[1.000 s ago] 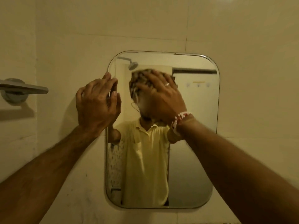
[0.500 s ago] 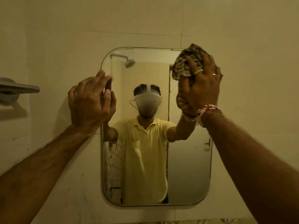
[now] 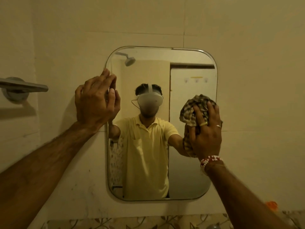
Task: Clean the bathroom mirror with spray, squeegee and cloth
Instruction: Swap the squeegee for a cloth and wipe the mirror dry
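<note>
Head view. Checked brown-and-cream cloth (image 3: 189, 113) bunched into a wad, pressed flat against the glass at the 3 o'clock edge of the mirror (image 3: 184, 176) by the right hand (image 3: 206, 134). Fingers (image 3: 197, 115) spread over the wad and clamped on it, two rings showing, a red-and-white beaded band at the wrist. Left hand (image 3: 94, 103) planted at the 9 o'clock edge, straddling the mirror rim and the cream wall tile (image 3: 247, 96), fingers close together and curled a little, holding nothing, apparently steadying the mirror.

Judged stage: the cloth wipe, so late in the job. No spray bottle or squeegee anywhere in sight, hence no telling from here whether those steps are done. Glass reflecting cleanly across the centre and the 12 o'clock band, with no obvious streaks or droplets; dim yellow light hiding fine smears. Probably left: the strip from 3 down to 6 o'clock, then the lower corners. Grey metal bar (image 3: 23, 87) on the wall at far 9 o'clock, well apart from the mirror.
</note>
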